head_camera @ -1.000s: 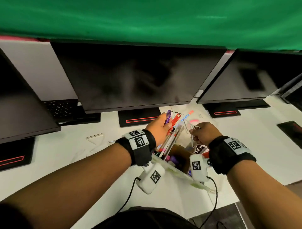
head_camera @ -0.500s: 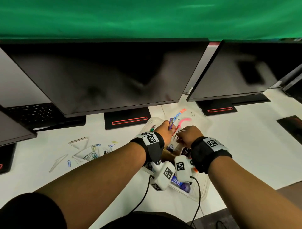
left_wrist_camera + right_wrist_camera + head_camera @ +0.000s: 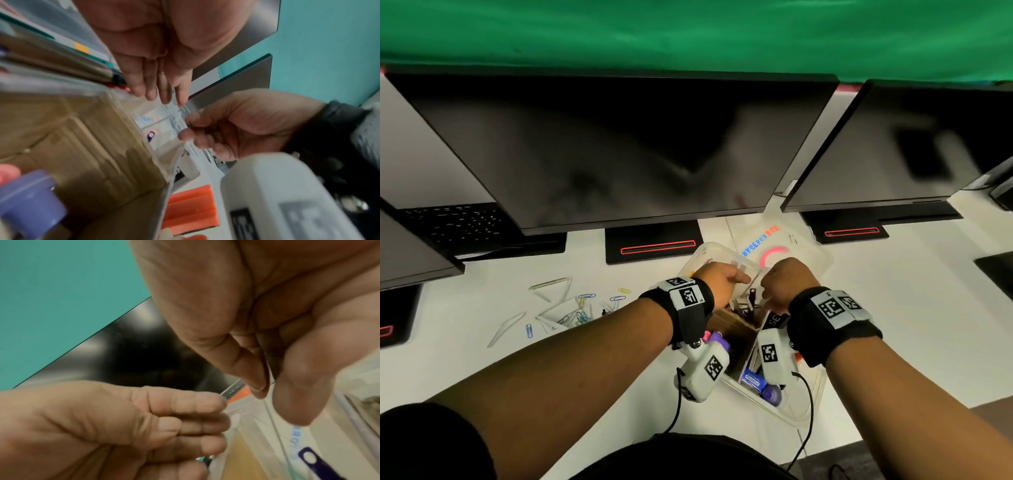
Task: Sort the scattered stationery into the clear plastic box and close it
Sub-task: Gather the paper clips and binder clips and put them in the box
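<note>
The clear plastic box (image 3: pixel 709 255) stands on the white desk, its lid (image 3: pixel 803 255) lying open behind it. Both hands are inside its far end. My left hand (image 3: pixel 743 279) has straight fingers (image 3: pixel 162 95) at the box wall and holds nothing. Beside them a bundle of pens (image 3: pixel 61 65) lies in the box, next to a brown cardboard divider (image 3: pixel 82 146). My right hand (image 3: pixel 267 389) pinches a thin clear stick (image 3: pixel 185 108) between thumb and forefinger, close to the left fingertips. Coloured paper clips (image 3: pixel 582 308) and clear rulers (image 3: pixel 551 284) lie scattered left of the box.
Dark monitors (image 3: pixel 619 154) on black bases (image 3: pixel 654 245) line the back of the desk. A purple-capped glue stick (image 3: pixel 772 394) and an orange eraser (image 3: pixel 191 209) lie in the near part of the box. The desk's front edge is just below the box.
My left hand held a bundle of pens above the box; both hands moved down into it, the pens now lie inside and the left hand is empty. The right hand keeps its pinch.
</note>
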Demonstrator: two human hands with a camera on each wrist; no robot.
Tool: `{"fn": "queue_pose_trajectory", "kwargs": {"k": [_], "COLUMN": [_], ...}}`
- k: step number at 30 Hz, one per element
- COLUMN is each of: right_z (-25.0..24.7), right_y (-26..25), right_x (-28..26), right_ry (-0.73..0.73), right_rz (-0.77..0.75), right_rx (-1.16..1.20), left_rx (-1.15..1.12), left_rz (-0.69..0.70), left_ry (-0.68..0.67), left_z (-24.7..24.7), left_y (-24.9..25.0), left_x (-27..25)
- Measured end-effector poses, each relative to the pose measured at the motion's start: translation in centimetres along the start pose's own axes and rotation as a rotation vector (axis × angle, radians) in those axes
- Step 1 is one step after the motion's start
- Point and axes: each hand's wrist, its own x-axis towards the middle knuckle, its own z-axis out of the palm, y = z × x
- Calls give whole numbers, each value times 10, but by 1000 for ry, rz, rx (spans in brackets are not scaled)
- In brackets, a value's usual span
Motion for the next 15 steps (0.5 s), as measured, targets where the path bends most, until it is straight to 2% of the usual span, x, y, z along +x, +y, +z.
{"fn": "queue_pose_trajectory", "kwargs": {"k": [4,9,13,15], "right_z": [11,56,96,117], "right_y": [-26,-73,-106,-117], "right_x": [-12,-36,-40,-38], "right_ry": [36,-38,-39,-100], "right_rz": [-157,-332,-439,-466], "right_rx": [-164,-61,-63,-51], "left_rx": [-124,-139,88,238], "left_rz": [29,-82,-204,-303], "left_ry": [73,234,293,288], "left_z": [-37,-94,-131,-147], "left_y": [-18,-87,-161,-193], "left_x": [-12,-33,-58,-73]}}
